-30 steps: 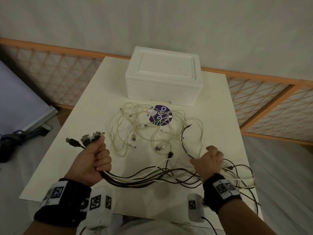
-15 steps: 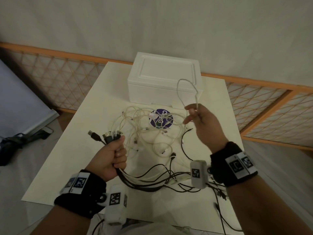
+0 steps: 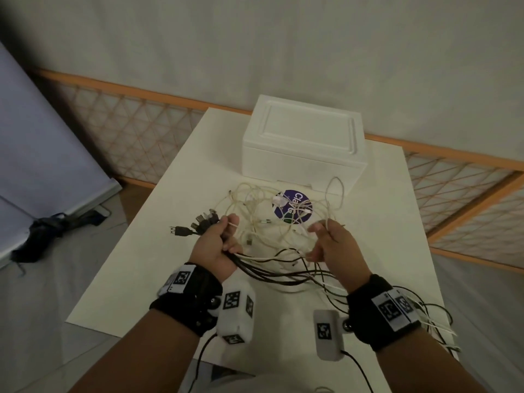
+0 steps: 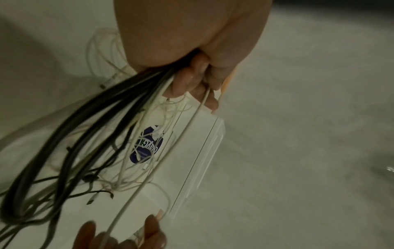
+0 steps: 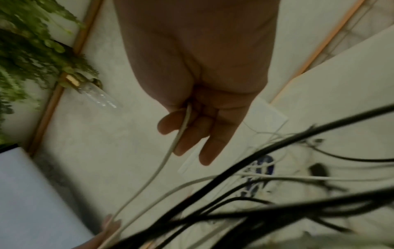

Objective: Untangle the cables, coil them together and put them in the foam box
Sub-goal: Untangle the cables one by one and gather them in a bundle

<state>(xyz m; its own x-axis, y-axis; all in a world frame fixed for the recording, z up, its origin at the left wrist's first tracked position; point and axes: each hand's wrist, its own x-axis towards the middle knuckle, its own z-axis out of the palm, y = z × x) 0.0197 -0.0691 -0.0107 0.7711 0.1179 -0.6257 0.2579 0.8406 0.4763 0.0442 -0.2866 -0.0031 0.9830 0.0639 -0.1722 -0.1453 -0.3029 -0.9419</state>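
Note:
My left hand (image 3: pixel 225 236) grips a bundle of black and white cables (image 3: pixel 272 275); their plugs (image 3: pixel 198 224) fan out to its left. In the left wrist view the bundle (image 4: pixel 89 118) hangs from the curled fingers (image 4: pixel 192 80). My right hand (image 3: pixel 319 242) pinches a thin white cable (image 3: pixel 334 194) that loops up above it. The same white cable (image 5: pixel 170 151) passes between thumb and fingers and stretches across to the left hand. A tangle of white cables (image 3: pixel 263 219) lies on the table. Behind it stands the white foam box (image 3: pixel 303 146) with its lid on.
The white table (image 3: pixel 158 251) bears a purple round sticker (image 3: pixel 295 207) under the tangle. Black cable tails (image 3: pixel 433 310) trail off the table's right front edge. An orange-framed lattice fence (image 3: pixel 127 131) runs behind, and a dark bag (image 3: pixel 42 234) lies on the floor at left.
My right hand came down from beside the foam box to level with the left hand, bringing the white cable. The left hand kept its grip on the bundle.

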